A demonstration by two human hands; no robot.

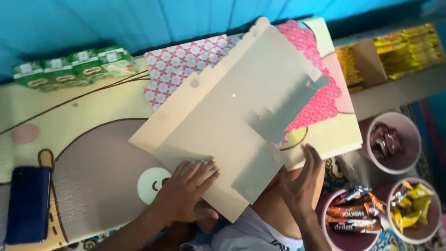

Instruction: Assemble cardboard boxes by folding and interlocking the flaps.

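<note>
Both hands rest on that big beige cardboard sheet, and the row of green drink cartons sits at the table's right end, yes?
Not quite. In the head view the green drink cartons sit at the far left. Both the left hand and right hand do rest on the beige cardboard sheet.

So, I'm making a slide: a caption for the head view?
Left hand presses flat beige cardboard on a patterned mat; right hand grips its edge.

Your left hand (186, 193) lay palm down, fingers spread and pointing up and to the right, with the forearm running back toward the lower left. Your right hand (301, 181) stood more upright, its back to the camera, fingers curled forward and the thumb raised, the wrist dropping straight down. The two hands were near each other but apart.
</note>
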